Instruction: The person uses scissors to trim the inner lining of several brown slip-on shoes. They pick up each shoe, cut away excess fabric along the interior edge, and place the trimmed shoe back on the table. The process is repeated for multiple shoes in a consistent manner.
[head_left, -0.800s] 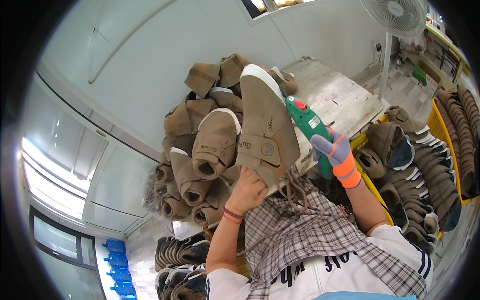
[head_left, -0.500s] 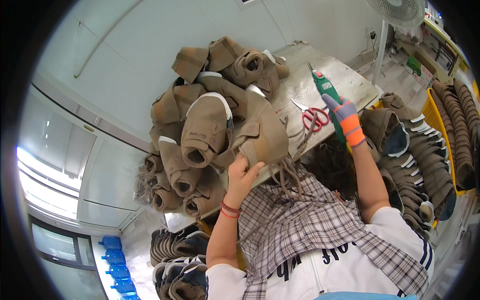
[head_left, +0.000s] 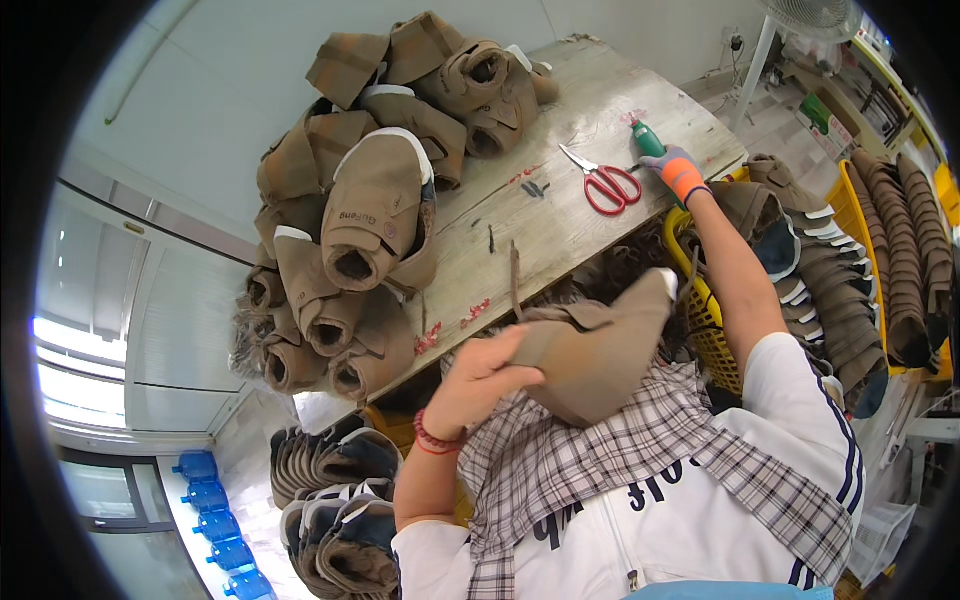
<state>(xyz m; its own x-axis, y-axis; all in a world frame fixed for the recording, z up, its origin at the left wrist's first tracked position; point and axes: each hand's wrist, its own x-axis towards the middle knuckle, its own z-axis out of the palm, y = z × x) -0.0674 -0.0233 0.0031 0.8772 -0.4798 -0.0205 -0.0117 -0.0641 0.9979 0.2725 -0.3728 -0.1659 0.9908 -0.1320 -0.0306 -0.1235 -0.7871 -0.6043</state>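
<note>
My left hand was curled w/ fingers closed on the heel end of a tan shoe, held above my lap over the plaid apron. The shoe's toe pointed away from those fingers, toward the yellow basket on my right. My right hand, in a grey/orange glove, was stretched out well apart from the left, fingers wrapped round a green tool at the wooden table's far edge. Red-handled scissors lay just beside that hand, on the left. Further left of both hands, a big pile of tan shoes covered the table's end. Beyond the right hand, rows of shoes filled yellow bins. Below my left elbow, more shoes sat stacked near the floor, blue bottles past them.
</note>
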